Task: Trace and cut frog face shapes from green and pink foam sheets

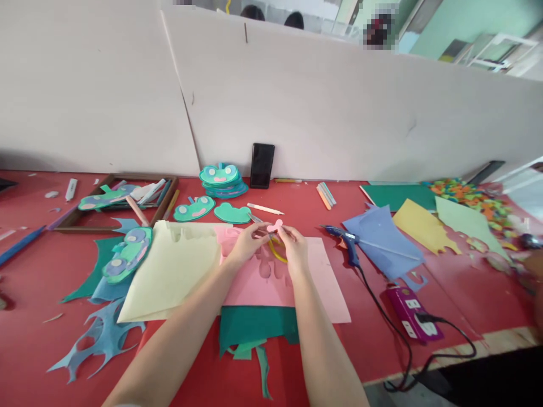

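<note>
Above the pink felt sheet [250, 291], a small pink felt cutout [275, 226] with rounded ends is pinched between the fingertips of my left hand [250, 242] and my right hand [296, 249]. Yellow-handled scissors [278, 251] lie just beneath, partly hidden by my hands, their blades pointing to the back left. A green felt shape [232, 213] and a green felt frog-like face [194, 209] rest beyond my left hand. Behind them stands a stack of similar faces [221, 175]. A white pencil [266, 209] is close to the scissors' tip.
On the right are a blue glue gun [348, 243], its cord and a purple power strip [413, 314]. Cream felt [186, 265] lies left, near another felt face [129, 254] and a brown tray [114, 226]. A phone [262, 165] leans against the white partition [339, 113].
</note>
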The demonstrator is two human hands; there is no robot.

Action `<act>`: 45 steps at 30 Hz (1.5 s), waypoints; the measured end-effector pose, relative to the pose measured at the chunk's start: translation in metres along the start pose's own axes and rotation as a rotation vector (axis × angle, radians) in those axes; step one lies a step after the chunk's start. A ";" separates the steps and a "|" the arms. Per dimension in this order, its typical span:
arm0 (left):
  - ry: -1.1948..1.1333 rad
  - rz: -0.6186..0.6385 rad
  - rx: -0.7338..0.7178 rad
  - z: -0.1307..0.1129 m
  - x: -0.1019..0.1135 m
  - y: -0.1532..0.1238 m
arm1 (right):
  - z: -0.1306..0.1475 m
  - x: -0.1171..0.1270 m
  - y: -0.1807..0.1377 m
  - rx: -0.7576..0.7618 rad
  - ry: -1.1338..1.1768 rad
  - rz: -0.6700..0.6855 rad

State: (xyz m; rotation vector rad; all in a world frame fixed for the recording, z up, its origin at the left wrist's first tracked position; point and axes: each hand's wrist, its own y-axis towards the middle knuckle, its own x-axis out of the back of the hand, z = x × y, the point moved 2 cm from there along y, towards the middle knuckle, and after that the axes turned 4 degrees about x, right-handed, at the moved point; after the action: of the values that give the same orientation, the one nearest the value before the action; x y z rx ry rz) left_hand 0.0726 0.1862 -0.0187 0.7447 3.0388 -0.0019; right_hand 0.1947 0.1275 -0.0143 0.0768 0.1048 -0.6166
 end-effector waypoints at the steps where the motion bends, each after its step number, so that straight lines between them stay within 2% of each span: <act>1: -0.003 0.017 0.001 0.000 -0.001 0.000 | -0.001 0.000 0.001 -0.023 0.054 -0.019; 5: -0.018 0.010 -0.004 -0.001 -0.002 -0.001 | -0.003 0.000 0.002 -0.048 0.116 -0.025; 11: -0.060 -0.075 0.003 -0.002 0.000 0.000 | -0.005 -0.001 0.001 -0.036 0.088 0.082; 18: -0.099 -0.108 0.040 0.001 0.001 0.003 | -0.001 0.000 0.004 -0.015 0.030 0.020; 23: -0.125 -0.122 0.052 0.000 0.002 0.005 | -0.001 -0.003 0.007 -0.040 0.063 0.066; 28: -0.133 -0.130 0.057 0.001 0.002 0.004 | -0.005 -0.002 0.007 -0.097 0.048 0.044; 36: -0.077 -0.116 0.078 0.005 0.002 0.001 | -0.003 -0.005 0.002 -0.041 0.018 0.067; 45: -0.047 -0.164 0.025 -0.001 0.006 -0.001 | -0.009 -0.005 0.007 -0.031 -0.006 0.069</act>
State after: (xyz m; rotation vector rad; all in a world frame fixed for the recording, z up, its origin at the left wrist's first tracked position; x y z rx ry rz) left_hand 0.0671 0.1879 -0.0182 0.4870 3.0499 -0.0579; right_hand 0.1936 0.1372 -0.0226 0.0481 0.1054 -0.5457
